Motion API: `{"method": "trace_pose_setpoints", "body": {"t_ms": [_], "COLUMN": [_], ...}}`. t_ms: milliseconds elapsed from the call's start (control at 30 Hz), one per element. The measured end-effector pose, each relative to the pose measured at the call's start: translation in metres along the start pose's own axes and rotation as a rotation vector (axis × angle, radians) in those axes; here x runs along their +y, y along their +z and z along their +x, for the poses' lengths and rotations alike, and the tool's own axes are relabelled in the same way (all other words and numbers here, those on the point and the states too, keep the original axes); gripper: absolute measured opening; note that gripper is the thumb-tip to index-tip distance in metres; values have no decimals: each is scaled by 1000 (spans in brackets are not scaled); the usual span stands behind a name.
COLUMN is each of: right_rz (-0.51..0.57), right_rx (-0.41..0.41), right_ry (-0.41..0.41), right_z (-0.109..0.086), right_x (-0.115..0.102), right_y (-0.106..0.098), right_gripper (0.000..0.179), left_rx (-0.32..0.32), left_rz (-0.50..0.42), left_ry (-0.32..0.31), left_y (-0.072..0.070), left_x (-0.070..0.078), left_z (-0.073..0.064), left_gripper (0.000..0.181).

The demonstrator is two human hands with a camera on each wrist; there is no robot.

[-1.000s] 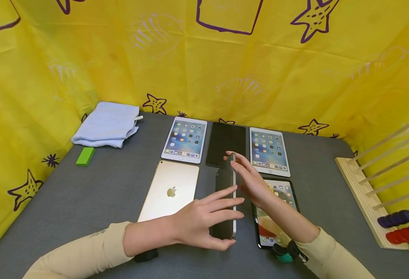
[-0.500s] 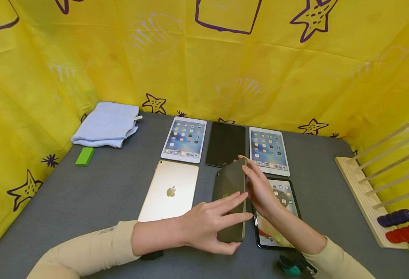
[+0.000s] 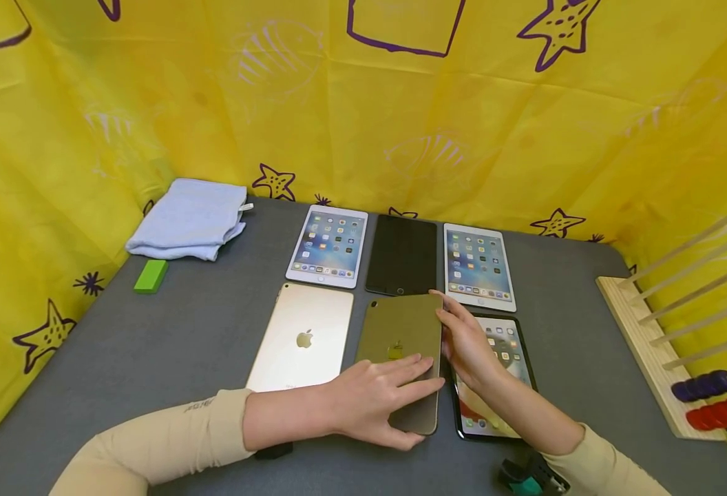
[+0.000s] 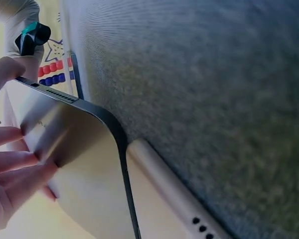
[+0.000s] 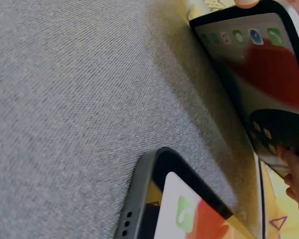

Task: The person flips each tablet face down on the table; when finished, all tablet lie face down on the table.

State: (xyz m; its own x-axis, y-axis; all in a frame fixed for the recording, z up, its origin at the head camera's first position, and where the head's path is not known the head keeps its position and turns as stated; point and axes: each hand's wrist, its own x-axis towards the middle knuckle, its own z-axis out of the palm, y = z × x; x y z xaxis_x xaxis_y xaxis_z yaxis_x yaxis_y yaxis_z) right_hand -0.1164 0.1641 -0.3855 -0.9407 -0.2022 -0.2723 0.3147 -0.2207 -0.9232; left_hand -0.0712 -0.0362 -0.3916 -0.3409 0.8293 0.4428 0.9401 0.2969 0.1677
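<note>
In the head view my left hand lays its fingers on the grey back of a tablet, near its lower end. In the right wrist view its thumb overlaps the screen's rim. My right hand holds the same tablet by its right edge, fingertips on the screen side. The tablet is tilted, right edge raised and screen turned down. At its left lies a gold tablet, back up. To its right, a black-rimmed tablet lies screen up, partly hidden by the right forearm.
Behind lie a white tablet, a dark-screened tablet and another white tablet. A folded blue cloth and a green block are at left. A wooden peg rack with beads stands at right.
The held tablet has turned from nearly upright on edge to a flatter slant, its back now facing up. Both hands have shifted slightly with it. The other tablets have not moved.
</note>
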Motion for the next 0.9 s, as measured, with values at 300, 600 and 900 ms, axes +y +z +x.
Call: {"method": "trace_pose_setpoints", "body": {"t_ms": [300,600,900], "right_rz": [-42,-31,-188], "right_rx": [5,5,21], "right_ry": [44,111,167], "right_z": [5,9,3], "right_x": [7,11,7], "right_y": [-9,-15,-12], "right_gripper": [49,59,66], "left_rx": [-327,-461,-509], "left_rz": [24,50,33], "left_ry": [-89,-243,-294], "left_y": [-6,-9,-7], "left_x": [-8,-16,-19], "left_z": [-8,-21,-24], "left_gripper": [73,80,79]}}
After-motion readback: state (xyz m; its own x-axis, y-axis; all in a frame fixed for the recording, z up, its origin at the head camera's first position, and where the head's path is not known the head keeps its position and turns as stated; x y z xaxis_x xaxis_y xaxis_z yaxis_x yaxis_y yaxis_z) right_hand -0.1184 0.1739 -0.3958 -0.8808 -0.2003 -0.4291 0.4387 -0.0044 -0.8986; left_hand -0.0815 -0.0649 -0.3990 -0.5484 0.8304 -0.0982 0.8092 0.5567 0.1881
